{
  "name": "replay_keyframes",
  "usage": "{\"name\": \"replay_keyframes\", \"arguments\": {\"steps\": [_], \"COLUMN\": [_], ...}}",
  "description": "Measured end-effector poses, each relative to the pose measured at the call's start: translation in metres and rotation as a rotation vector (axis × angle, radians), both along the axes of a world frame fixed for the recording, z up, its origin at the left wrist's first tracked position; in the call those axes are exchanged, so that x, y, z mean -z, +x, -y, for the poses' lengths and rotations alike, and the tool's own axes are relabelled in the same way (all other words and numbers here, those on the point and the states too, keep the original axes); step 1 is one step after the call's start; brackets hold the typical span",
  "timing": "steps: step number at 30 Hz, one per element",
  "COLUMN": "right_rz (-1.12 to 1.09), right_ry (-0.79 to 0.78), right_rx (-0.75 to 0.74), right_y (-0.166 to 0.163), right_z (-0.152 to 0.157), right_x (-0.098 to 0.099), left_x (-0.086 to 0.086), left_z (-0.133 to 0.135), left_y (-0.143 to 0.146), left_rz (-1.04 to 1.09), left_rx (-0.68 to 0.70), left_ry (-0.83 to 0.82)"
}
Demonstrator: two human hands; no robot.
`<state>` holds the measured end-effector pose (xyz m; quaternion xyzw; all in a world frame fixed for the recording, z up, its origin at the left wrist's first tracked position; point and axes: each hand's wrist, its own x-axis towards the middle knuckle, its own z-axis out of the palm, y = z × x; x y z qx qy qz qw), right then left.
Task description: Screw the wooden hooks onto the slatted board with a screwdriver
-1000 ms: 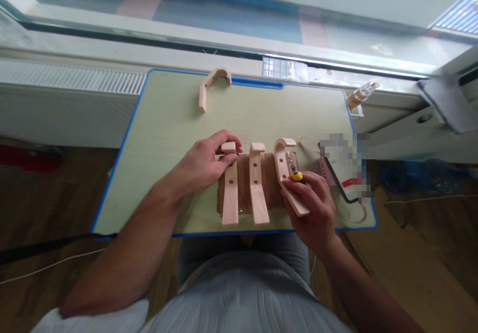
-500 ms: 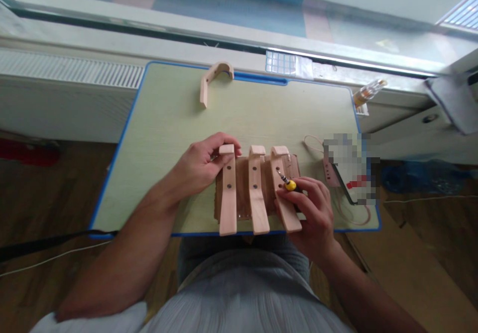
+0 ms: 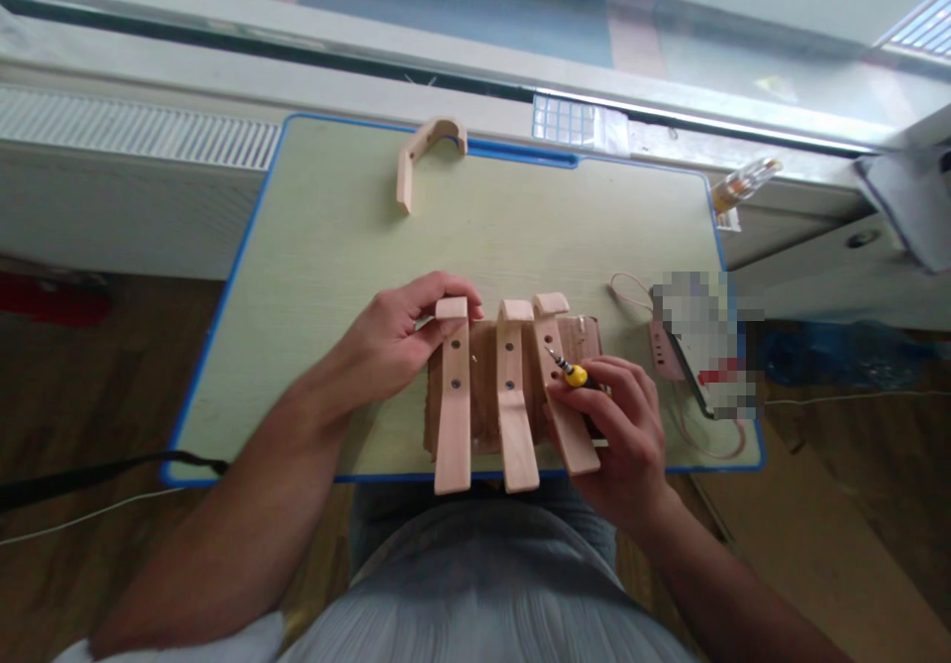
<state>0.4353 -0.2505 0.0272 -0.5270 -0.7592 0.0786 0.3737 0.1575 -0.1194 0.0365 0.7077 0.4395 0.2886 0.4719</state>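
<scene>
A brown wooden board [image 3: 484, 371] lies near the table's front edge, with three pale wooden hooks across it. The left hook [image 3: 453, 435] and middle hook [image 3: 514, 435] each show two dark screws. The right hook [image 3: 574, 435] sits slanted, and its two holes look dark. My left hand [image 3: 393, 336] is closed around the upper part of the left hook and the board's edge. In my right hand [image 3: 630, 420] is a small screwdriver [image 3: 576, 376] with a yellow and black handle, its tip over the right hook; the fingers also touch that hook's side.
A loose wooden hook [image 3: 405, 175] lies at the back of the table [image 3: 327, 237]. To the right are a blurred-out phone [image 3: 694, 346] and a pink case [image 3: 664, 351] with a cord. A clear bottle [image 3: 745, 185] stands past the right edge.
The right hook's upper end has shifted slightly left, towards the middle hook. The view has moved a little, and the board with its hooks appears slightly lower. Both hands keep their holds.
</scene>
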Motion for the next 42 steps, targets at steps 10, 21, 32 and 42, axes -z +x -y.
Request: {"name": "replay_keyframes", "arguments": {"steps": [10, 21, 32, 42], "right_rz": [-0.069, -0.109, -0.096, -0.063], "right_ry": [0.013, -0.013, -0.031, -0.017], "right_rx": [0.019, -0.016, 0.005, -0.006], "right_y": [-0.002, -0.002, -0.001, 0.001], "right_z": [0.002, -0.001, -0.001, 0.003], "right_x": [0.004, 0.000, 0.001, 0.002], "left_x": [-0.003, -0.005, -0.002, -0.014], "left_z": [-0.001, -0.003, -0.003, 0.005], "left_y": [-0.004, -0.003, -0.006, -0.001], "left_rz": [-0.072, -0.106, -0.145, -0.132], "left_rx": [0.011, 0.002, -0.008, -0.070], "left_ry": [0.043, 0.015, 0.028, 0.070]}}
